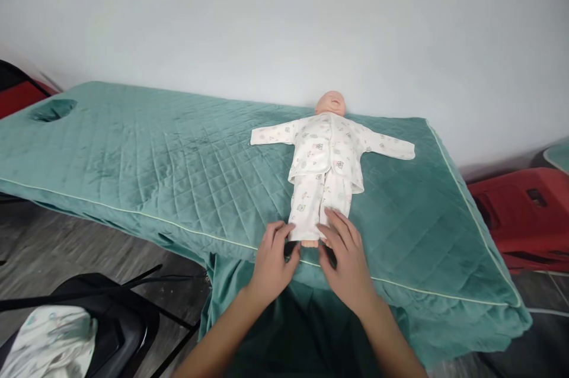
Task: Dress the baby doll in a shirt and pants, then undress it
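A baby doll lies on its back on the green quilted bed, arms stretched out sideways and head toward the wall. It wears a white printed jacket and matching white trousers. At the cuff on the left of the view, my left hand touches the trouser edge with its fingertips, thumb held apart. My right hand rests curved fingers on the other trouser leg, its thumb beside the foot. Bare toes show below the left cuff; my right hand mostly hides the other foot.
The green bed has a face hole at its far left and stands against a white wall. Printed cloth lies on a black chair at lower left. A red chair stands at the right.
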